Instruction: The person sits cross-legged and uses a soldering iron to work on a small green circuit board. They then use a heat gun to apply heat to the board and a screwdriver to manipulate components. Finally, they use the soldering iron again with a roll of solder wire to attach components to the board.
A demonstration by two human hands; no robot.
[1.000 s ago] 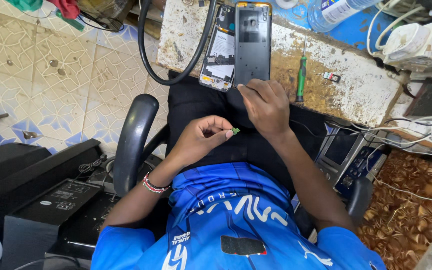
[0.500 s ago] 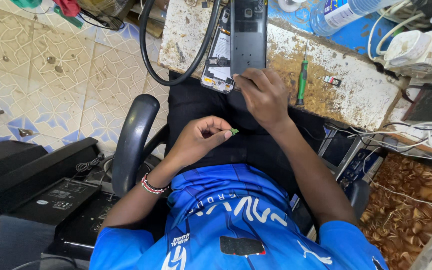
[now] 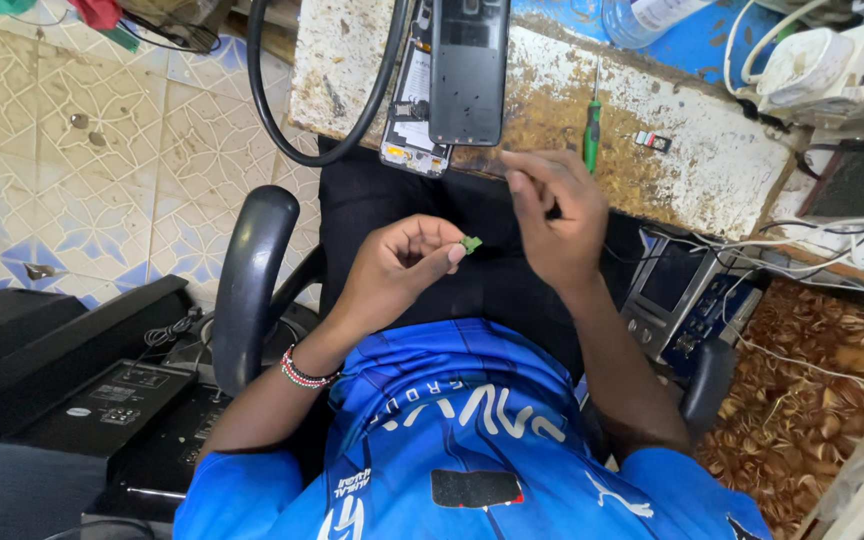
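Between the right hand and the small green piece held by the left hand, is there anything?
No. In the head view, only the person's dark trousers show behind the gap between the right hand and the small green piece pinched by the left hand.

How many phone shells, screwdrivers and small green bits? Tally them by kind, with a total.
phone shells: 2
screwdriver: 1
green bit, pinched in the left hand: 1
Total: 4

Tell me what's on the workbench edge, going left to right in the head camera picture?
Black cable loop → opened phone body → dark phone back panel → green-handled screwdriver → small metal part → white power adapters.
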